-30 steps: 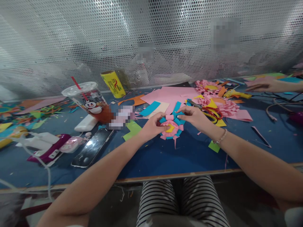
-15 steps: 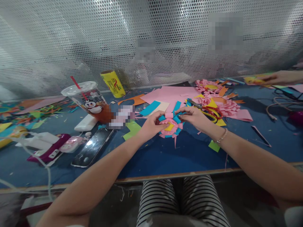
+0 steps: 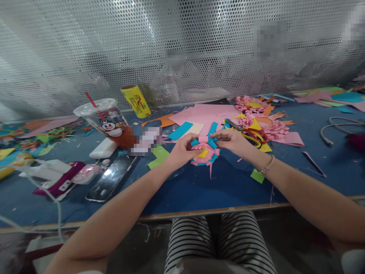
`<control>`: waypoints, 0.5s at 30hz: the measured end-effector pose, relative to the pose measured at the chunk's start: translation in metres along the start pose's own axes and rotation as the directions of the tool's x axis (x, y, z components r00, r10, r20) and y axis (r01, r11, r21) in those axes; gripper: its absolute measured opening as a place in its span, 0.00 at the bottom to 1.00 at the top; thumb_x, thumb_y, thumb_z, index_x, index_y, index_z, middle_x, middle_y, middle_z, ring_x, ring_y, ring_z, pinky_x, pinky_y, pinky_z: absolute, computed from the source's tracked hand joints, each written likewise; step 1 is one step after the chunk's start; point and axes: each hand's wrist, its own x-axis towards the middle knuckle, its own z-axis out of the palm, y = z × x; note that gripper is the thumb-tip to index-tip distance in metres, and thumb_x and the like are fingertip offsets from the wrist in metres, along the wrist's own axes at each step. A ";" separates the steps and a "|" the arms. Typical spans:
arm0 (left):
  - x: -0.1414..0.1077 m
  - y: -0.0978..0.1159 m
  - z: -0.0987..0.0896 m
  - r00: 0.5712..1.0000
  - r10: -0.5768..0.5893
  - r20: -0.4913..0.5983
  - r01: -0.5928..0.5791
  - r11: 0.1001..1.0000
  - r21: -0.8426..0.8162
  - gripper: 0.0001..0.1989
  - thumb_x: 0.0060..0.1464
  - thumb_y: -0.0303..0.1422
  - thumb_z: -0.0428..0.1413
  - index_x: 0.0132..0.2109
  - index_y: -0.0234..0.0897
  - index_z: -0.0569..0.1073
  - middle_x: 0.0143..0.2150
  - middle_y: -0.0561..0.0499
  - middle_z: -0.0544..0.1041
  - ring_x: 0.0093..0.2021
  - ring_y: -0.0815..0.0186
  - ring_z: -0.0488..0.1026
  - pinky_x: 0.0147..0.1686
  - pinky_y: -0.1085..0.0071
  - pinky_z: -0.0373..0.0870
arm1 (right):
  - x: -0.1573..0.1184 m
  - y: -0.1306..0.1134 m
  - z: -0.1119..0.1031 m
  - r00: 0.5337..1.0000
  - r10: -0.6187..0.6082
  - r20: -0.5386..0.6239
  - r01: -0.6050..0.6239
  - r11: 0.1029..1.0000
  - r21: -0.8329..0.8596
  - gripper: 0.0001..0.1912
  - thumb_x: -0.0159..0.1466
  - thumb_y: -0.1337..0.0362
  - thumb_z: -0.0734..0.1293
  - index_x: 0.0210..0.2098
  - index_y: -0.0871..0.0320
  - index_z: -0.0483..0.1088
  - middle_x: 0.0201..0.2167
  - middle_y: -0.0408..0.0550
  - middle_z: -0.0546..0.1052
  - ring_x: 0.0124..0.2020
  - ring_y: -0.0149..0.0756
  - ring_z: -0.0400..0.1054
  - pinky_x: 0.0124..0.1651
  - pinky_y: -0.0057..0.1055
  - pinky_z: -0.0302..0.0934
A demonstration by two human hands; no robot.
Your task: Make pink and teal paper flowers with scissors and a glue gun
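Between my hands is a paper flower [image 3: 210,155] with pink and blue petals and a yellow centre. My left hand [image 3: 185,150] pinches its left side, thumb on the front by the yellow centre. My right hand [image 3: 230,141] has thumb and fingers closed on a blue strip [image 3: 213,129] at the flower's upper right. A thin pink strip hangs below the flower. Red and yellow scissors [image 3: 254,137] lie just beyond my right hand, beside finished-looking pink paper flowers [image 3: 275,130].
To the left are a plastic cup [image 3: 111,127] with a straw, a phone [image 3: 111,179], a purple device [image 3: 64,179] and white cables. A yellow tube [image 3: 137,102] leans by the perforated metal panel [image 3: 199,49]. Pink sheets [image 3: 205,112] lie behind my hands.
The other person's hand at the far right, with the yellow object it held, has left the view. My hands have barely moved on the flower.
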 end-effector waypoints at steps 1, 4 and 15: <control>0.000 0.000 0.000 1.000 0.005 -0.002 -0.005 1.000 0.004 0.20 0.44 0.34 0.61 0.46 0.36 0.70 0.42 0.50 0.71 0.36 0.69 0.68 0.34 0.73 0.66 | 0.000 0.001 0.000 1.000 0.000 0.001 0.000 1.000 -0.003 0.14 0.51 0.66 0.68 0.38 0.58 0.75 0.34 0.48 0.76 0.34 0.32 0.69 0.39 0.32 0.66; 0.001 -0.003 -0.001 0.999 0.042 -0.001 -0.042 0.999 0.009 0.19 0.44 0.34 0.61 0.46 0.36 0.70 0.42 0.50 0.71 0.36 0.69 0.68 0.34 0.73 0.66 | 0.001 0.002 0.000 1.000 -0.008 0.008 0.008 1.000 -0.001 0.14 0.50 0.65 0.68 0.38 0.59 0.75 0.33 0.48 0.76 0.33 0.32 0.69 0.38 0.32 0.65; 0.000 -0.007 0.001 0.996 0.084 -0.008 -0.084 0.995 0.057 0.20 0.43 0.33 0.62 0.46 0.36 0.72 0.42 0.48 0.72 0.35 0.68 0.69 0.33 0.72 0.67 | -0.001 -0.005 0.001 0.999 0.026 0.029 -0.027 0.999 0.034 0.15 0.50 0.68 0.67 0.38 0.58 0.75 0.31 0.46 0.75 0.30 0.30 0.69 0.37 0.31 0.66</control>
